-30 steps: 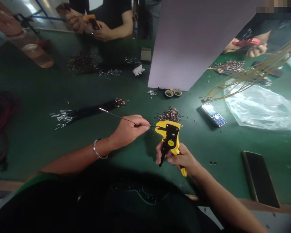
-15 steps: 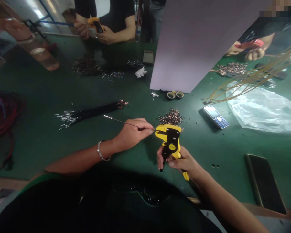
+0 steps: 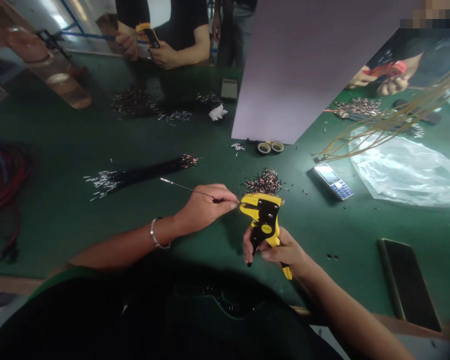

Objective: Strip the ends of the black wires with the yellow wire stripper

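My left hand [image 3: 210,206] pinches a thin black wire [image 3: 183,189], and the wire's end runs into the jaws of a yellow-and-black automatic wire stripper [image 3: 264,217]. My right hand [image 3: 281,251] grips the stripper's handles. The wire's tip is hidden at the jaws. Just beyond the stripper lies a small pile of cut wire pieces [image 3: 264,182]. To the left, a bundle of black wires with bare metal ends [image 3: 138,173] lies on the green mat.
Around my hands are a keypad phone [image 3: 332,181], a smartphone [image 3: 408,285], a plastic bag [image 3: 405,172], tan wires [image 3: 390,122], tape rolls [image 3: 270,147] and a red-and-blue cable coil [image 3: 3,175]. A pale partition [image 3: 315,65] stands ahead. Co-workers' hands [image 3: 165,55] hold tools across the table.
My left fingertips have moved slightly closer to the stripper's jaws. The view has shifted a little, and the right hand still holds the stripper.
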Action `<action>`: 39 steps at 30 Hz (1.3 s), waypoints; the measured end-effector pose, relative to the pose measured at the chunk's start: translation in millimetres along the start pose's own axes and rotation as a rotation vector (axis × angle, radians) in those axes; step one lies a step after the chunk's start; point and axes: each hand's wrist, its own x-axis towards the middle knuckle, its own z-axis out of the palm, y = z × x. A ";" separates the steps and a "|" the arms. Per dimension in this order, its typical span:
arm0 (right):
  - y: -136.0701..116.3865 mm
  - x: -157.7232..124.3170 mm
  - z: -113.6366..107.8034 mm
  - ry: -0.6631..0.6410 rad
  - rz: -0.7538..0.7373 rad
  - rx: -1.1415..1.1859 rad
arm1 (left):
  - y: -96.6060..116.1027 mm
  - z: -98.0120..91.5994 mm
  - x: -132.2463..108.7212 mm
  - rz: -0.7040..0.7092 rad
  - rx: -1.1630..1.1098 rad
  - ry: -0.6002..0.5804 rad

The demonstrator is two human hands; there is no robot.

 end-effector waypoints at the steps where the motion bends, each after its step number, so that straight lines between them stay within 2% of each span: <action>1: -0.5 -0.1 0.2 -0.001 -0.002 0.009 | 0.1 -0.2 0.0 0.004 0.004 0.002; 17: -2.2 -0.5 4.3 0.005 0.005 0.012 | 2.9 -1.7 0.5 0.080 0.034 0.000; 28: 1.3 -3.5 6.6 0.041 -0.034 -0.003 | 3.0 -1.8 0.1 0.067 0.046 -0.011; 39: 3.1 -6.8 8.0 0.098 0.005 0.017 | 0.6 -1.3 1.2 0.052 0.054 -0.020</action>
